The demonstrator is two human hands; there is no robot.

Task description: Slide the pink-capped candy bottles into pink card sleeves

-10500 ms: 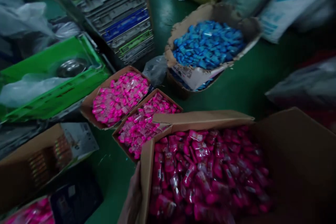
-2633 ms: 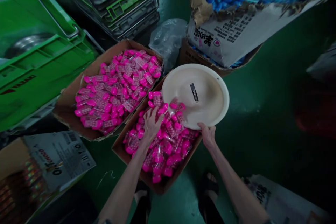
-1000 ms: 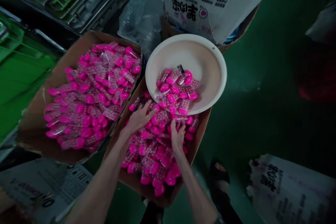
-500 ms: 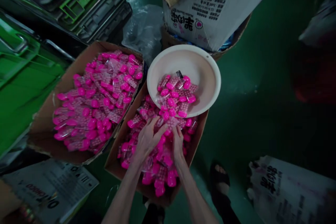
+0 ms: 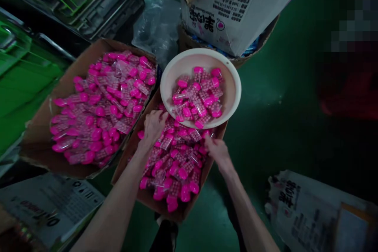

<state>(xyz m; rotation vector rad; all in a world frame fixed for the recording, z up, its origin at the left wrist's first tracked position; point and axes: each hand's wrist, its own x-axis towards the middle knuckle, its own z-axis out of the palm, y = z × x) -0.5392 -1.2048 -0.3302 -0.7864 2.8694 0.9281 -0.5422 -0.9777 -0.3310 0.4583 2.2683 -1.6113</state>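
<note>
My left hand (image 5: 154, 124) is by the lower left rim of a white plastic bowl (image 5: 236, 93), over the box's edge. Its fingers are bent and slightly apart, the tips partly hidden. At the right side of the same cardboard box (image 5: 126, 166), my right hand (image 5: 217, 149) has its fingers curled in near a pink-capped piece; what they hold, if anything, is unclear. Small clear packs with bright pink caps and pale pink beads (image 5: 174, 165) fill this box. A heap of the same packs (image 5: 201, 96) lies in the bowl, which rests on the box's far end.
A second cardboard box (image 5: 37, 138) of pink packs stands at the left. Green crates (image 5: 23, 82) and stacked crates (image 5: 88, 4) are behind it. A white printed sack (image 5: 218, 12) stands beyond the bowl, with another sack (image 5: 313, 208) at lower right. Clear plastic (image 5: 159, 23) lies between.
My hands have moved apart from the bowl's near rim, left hand to the left, right hand to the right. The heap in the bowl is larger and more spread out.
</note>
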